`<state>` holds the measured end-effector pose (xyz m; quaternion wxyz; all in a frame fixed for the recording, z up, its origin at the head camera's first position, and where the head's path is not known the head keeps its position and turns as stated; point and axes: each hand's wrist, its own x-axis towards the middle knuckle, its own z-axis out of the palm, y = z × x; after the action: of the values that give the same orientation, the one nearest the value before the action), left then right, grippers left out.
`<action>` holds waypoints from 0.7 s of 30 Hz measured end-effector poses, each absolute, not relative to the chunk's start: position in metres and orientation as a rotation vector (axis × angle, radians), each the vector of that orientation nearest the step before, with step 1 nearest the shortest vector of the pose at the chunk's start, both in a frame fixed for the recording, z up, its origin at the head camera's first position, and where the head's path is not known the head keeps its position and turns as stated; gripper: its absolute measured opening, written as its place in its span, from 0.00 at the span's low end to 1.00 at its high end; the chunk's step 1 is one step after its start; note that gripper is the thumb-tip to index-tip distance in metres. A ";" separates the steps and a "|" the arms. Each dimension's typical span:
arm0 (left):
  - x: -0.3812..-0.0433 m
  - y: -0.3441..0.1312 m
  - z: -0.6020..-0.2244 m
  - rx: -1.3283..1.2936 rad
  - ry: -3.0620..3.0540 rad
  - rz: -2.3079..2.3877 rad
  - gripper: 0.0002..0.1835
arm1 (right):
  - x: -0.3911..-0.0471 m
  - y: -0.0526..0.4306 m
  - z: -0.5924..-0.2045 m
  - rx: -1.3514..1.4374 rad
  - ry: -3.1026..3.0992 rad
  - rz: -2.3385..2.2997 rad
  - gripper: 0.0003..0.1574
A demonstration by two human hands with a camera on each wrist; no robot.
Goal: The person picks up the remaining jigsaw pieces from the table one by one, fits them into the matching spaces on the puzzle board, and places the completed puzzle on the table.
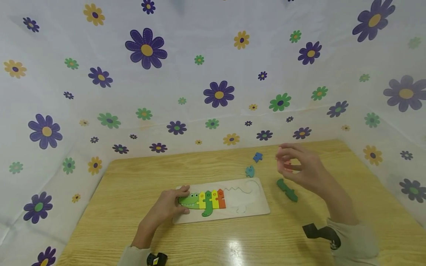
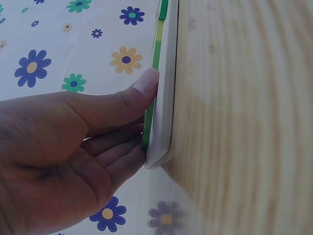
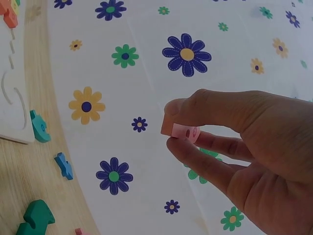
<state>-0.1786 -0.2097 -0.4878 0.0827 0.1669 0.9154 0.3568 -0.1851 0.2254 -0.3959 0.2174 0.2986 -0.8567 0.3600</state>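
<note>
On the table lies a pale wooden puzzle board [image 1: 246,212] with a crocodile-shaped recess. A green crocodile head [image 1: 189,201], yellow and green pieces and an orange piece [image 1: 221,198] sit in its left part. My left hand [image 1: 168,205] rests at the board's left end, thumb and fingertips spread on the head piece; the left wrist view shows the thumb [image 2: 122,105] at the board's side. Above the table, right of the board, my right hand [image 1: 304,166] pinches a pink puzzle piece [image 3: 183,131] between thumb and fingertips.
A dark green piece [image 1: 287,190] lies right of the board. Behind the board are a teal piece [image 1: 250,171] and a blue piece [image 1: 257,157]. A bit of pink [image 3: 79,231] shows at the right wrist view's bottom edge. Flower-printed sheeting [image 1: 186,81] encloses the wooden table [image 1: 149,170].
</note>
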 end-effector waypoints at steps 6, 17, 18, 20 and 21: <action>-0.179 -0.209 -0.488 0.484 2.736 1.062 0.32 | -0.186 0.224 -0.397 0.814 -2.396 0.977 0.25; -0.179 -0.210 -0.487 0.499 2.736 1.057 0.32 | -0.186 0.219 -0.396 0.838 -2.374 0.956 0.25; -0.179 -0.210 -0.487 0.501 2.739 1.053 0.33 | -0.186 0.219 -0.396 0.840 -2.373 0.950 0.25; -0.179 -0.210 -0.487 0.502 2.743 1.050 0.32 | -0.186 0.219 -0.395 0.836 -2.377 0.943 0.25; -0.179 -0.210 -0.487 0.500 2.742 1.049 0.32 | -0.187 0.219 -0.395 0.835 -2.381 0.940 0.25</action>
<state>-0.1792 -0.2095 -0.4871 0.0816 0.1672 0.9177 0.3510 -0.1865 0.2187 -0.3952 0.2225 0.3023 -0.8622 0.3403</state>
